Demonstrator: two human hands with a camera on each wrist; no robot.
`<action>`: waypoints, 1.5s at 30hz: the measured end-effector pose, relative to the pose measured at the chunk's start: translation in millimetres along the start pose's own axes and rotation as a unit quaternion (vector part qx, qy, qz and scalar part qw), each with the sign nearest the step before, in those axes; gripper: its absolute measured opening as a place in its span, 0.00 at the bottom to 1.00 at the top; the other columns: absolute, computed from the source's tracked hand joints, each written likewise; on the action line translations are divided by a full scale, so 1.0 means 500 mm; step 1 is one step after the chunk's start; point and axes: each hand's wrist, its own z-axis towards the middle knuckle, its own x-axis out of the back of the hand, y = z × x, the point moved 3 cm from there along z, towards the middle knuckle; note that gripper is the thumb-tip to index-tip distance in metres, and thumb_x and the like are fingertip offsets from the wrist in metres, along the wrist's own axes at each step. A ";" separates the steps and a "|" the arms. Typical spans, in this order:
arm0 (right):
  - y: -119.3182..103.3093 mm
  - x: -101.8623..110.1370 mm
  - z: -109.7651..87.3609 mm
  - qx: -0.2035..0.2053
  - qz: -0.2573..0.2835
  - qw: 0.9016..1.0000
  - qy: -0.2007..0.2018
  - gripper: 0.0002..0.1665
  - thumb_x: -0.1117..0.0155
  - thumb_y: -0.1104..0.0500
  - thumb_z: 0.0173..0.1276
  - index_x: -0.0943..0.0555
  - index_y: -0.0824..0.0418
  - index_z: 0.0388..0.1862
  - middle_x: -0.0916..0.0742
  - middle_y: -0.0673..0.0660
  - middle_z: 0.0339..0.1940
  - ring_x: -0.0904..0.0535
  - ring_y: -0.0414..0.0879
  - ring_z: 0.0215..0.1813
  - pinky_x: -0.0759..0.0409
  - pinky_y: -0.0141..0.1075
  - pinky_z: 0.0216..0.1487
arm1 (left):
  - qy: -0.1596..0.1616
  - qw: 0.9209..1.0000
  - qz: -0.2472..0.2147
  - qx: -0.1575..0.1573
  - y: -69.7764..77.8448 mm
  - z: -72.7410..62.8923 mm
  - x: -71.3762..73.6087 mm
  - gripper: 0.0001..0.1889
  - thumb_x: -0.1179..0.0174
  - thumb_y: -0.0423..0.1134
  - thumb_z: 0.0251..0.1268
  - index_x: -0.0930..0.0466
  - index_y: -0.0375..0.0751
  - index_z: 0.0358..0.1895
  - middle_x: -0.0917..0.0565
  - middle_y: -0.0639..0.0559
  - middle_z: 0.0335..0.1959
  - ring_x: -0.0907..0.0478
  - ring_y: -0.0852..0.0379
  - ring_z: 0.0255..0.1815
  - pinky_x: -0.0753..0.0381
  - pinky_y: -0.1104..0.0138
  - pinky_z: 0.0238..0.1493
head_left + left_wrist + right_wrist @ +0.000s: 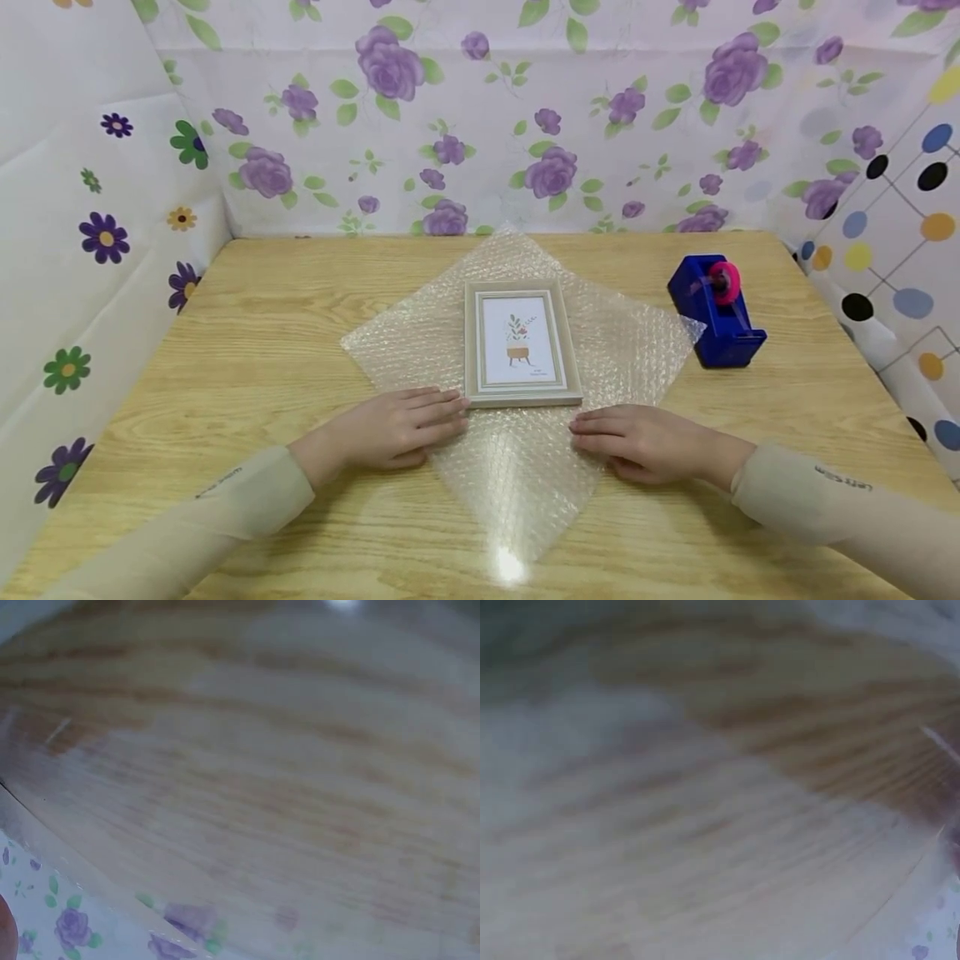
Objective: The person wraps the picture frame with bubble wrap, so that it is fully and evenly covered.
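A picture frame (522,340) with a pale beige border and a potted-plant print lies face up on a sheet of clear bubble wrap (510,467). The sheet is spread flat with its corners pointing to the back, front and sides. My left hand (405,427) lies palm down, fingers extended, with the fingertips at the frame's near left corner. Beside the near right corner, my right hand (645,442) rests on the wrap with fingers straight and a small gap to the frame. Both wrist views show mostly blurred tabletop.
A blue tape dispenser (720,312) with a pink-cored roll stands at the right; the wrap's right corner reaches it. Wood-grain table (300,300) lies under everything. A flowered cloth (450,108) hangs behind, with patterned cloths at both sides.
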 end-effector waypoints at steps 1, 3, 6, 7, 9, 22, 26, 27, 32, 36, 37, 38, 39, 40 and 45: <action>0.000 -0.002 0.000 0.003 -0.003 1.000 0.004 0.23 0.59 0.54 0.74 0.22 0.63 0.57 0.17 0.58 0.55 0.21 0.51 0.57 0.21 0.40 0.55 | 0.002 1.000 0.001 0.000 0.000 0.001 0.000 0.29 0.39 0.46 0.53 0.26 0.39 0.61 0.24 0.41 0.62 0.27 0.46 0.63 0.28 0.57 0.64; 0.001 -0.004 0.000 0.009 -0.009 1.000 0.012 0.23 0.58 0.53 0.75 0.21 0.63 0.56 0.17 0.58 0.55 0.20 0.51 0.56 0.21 0.40 0.54 | 0.005 1.000 0.002 0.000 0.001 0.001 -0.001 0.28 0.39 0.46 0.54 0.25 0.39 0.60 0.24 0.42 0.62 0.27 0.46 0.63 0.28 0.57 0.64; 0.000 -0.004 0.002 0.015 -0.022 0.999 0.025 0.24 0.59 0.51 0.76 0.19 0.61 0.52 0.16 0.57 0.53 0.19 0.50 0.54 0.20 0.39 0.52 | 0.017 1.000 0.004 -0.001 0.002 0.002 -0.001 0.27 0.38 0.45 0.53 0.23 0.39 0.58 0.23 0.42 0.61 0.26 0.46 0.62 0.26 0.58 0.62; 0.000 -0.002 0.003 0.016 -0.027 0.999 0.030 0.24 0.59 0.51 0.76 0.18 0.61 0.51 0.15 0.56 0.52 0.19 0.49 0.54 0.20 0.39 0.51 | 0.023 1.000 0.003 -0.001 0.002 0.002 0.000 0.26 0.38 0.44 0.53 0.23 0.39 0.57 0.22 0.41 0.60 0.25 0.46 0.61 0.25 0.58 0.61; -0.001 0.002 0.007 0.019 -0.037 0.998 0.044 0.24 0.60 0.51 0.77 0.18 0.61 0.49 0.14 0.56 0.50 0.18 0.48 0.52 0.19 0.38 0.49 | 0.038 0.999 0.003 0.000 0.001 0.003 0.001 0.24 0.38 0.43 0.53 0.22 0.39 0.55 0.22 0.41 0.59 0.24 0.46 0.59 0.24 0.58 0.60; 0.019 0.045 0.034 -0.051 0.006 0.994 0.092 0.22 0.58 0.53 0.76 0.17 0.61 0.45 0.14 0.56 0.47 0.18 0.47 0.48 0.18 0.38 0.46 | 0.085 0.994 -0.046 0.054 -0.020 0.006 0.021 0.20 0.34 0.36 0.52 0.20 0.34 0.50 0.20 0.39 0.56 0.21 0.46 0.56 0.19 0.60 0.54; 0.029 0.050 0.038 -0.084 0.037 0.990 0.105 0.18 0.53 0.54 0.75 0.16 0.62 0.43 0.14 0.56 0.46 0.18 0.46 0.47 0.18 0.36 0.46 | 0.099 0.989 -0.061 0.090 -0.025 0.002 0.018 0.14 0.46 0.38 0.66 0.18 0.35 0.48 0.18 0.40 0.53 0.20 0.47 0.54 0.18 0.61 0.50; 0.032 0.050 0.039 -0.092 0.042 0.989 0.110 0.19 0.52 0.54 0.75 0.16 0.62 0.42 0.14 0.56 0.46 0.18 0.46 0.47 0.18 0.35 0.47 | 0.105 0.988 -0.061 0.099 -0.026 0.001 0.018 0.14 0.49 0.39 0.69 0.18 0.35 0.47 0.18 0.40 0.52 0.19 0.47 0.53 0.17 0.61 0.49; 0.044 0.052 0.042 -0.136 0.064 0.978 0.148 0.21 0.52 0.51 0.75 0.17 0.62 0.35 0.14 0.57 0.41 0.17 0.48 0.42 0.19 0.33 0.46 | 0.123 0.980 -0.063 0.145 -0.028 0.000 0.019 0.09 0.46 0.38 0.65 0.17 0.37 0.37 0.15 0.44 0.39 0.16 0.49 0.42 0.15 0.62 0.41; 0.053 0.053 0.044 -0.179 0.088 0.963 0.181 0.11 0.41 0.56 0.69 0.18 0.62 0.33 0.14 0.55 0.35 0.18 0.48 0.38 0.20 0.31 0.43 | 0.120 0.970 -0.090 0.191 -0.031 0.004 0.025 0.04 0.41 0.35 0.58 0.19 0.38 0.31 0.17 0.49 0.30 0.18 0.55 0.32 0.16 0.67 0.34; 0.055 0.053 0.045 -0.190 0.094 0.959 0.187 0.06 0.36 0.60 0.66 0.18 0.62 0.33 0.14 0.55 0.34 0.18 0.47 0.36 0.20 0.30 0.42 | 0.114 0.967 -0.098 0.206 -0.033 0.006 0.026 0.03 0.41 0.34 0.57 0.19 0.38 0.31 0.17 0.50 0.29 0.20 0.57 0.29 0.17 0.69 0.31; 0.057 0.053 0.047 -0.203 0.101 0.955 0.192 0.02 0.33 0.64 0.61 0.18 0.63 0.33 0.14 0.54 0.32 0.18 0.46 0.35 0.20 0.30 0.41 | 0.108 0.963 -0.108 0.222 -0.034 0.007 0.027 0.03 0.41 0.35 0.57 0.20 0.39 0.30 0.18 0.52 0.27 0.21 0.59 0.28 0.18 0.71 0.30; 0.059 0.054 0.049 -0.215 0.108 0.951 0.196 0.06 0.31 0.68 0.56 0.18 0.63 0.33 0.14 0.53 0.31 0.18 0.45 0.34 0.20 0.30 0.40 | 0.100 0.958 -0.119 0.240 -0.035 0.008 0.028 0.04 0.42 0.35 0.58 0.20 0.39 0.30 0.18 0.53 0.27 0.22 0.60 0.27 0.19 0.72 0.29; 0.060 0.054 0.051 -0.227 0.113 0.947 0.198 0.10 0.31 0.72 0.51 0.18 0.64 0.33 0.13 0.53 0.30 0.18 0.44 0.34 0.20 0.30 0.39 | 0.090 0.953 -0.129 0.257 -0.037 0.009 0.028 0.04 0.42 0.35 0.59 0.20 0.39 0.30 0.19 0.53 0.26 0.23 0.62 0.26 0.20 0.73 0.28; 0.069 0.051 0.061 -0.300 0.129 0.925 0.196 0.15 0.31 0.76 0.49 0.17 0.67 0.37 0.12 0.54 0.29 0.17 0.43 0.32 0.17 0.35 0.34 | 0.050 0.921 -0.174 0.344 -0.040 0.011 0.028 0.04 0.43 0.37 0.62 0.22 0.42 0.30 0.21 0.56 0.25 0.29 0.64 0.24 0.25 0.75 0.24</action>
